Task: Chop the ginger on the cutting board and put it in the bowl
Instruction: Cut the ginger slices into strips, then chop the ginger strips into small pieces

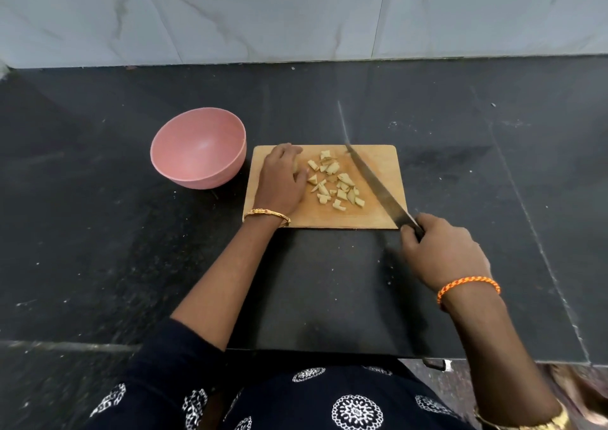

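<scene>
A wooden cutting board (pixel 378 163) lies on the dark counter. Several pale chopped ginger pieces (pixel 335 182) are scattered across its middle. My left hand (pixel 279 179) rests on the board's left part, fingers curled over an uncut ginger lump (pixel 296 166) that is mostly hidden. My right hand (pixel 441 252) grips the handle of a long knife (pixel 375 182) off the board's near right corner. The blade runs diagonally over the board just right of the pieces, tip toward the far edge. A pink bowl (pixel 197 149) stands empty left of the board.
The black stone counter (pixel 131 265) stretches all around, with a marble-tiled wall (pixel 296 11) behind it. The counter's front edge runs close to my body. A gold bangle sits on my left wrist, an orange thread band on the right.
</scene>
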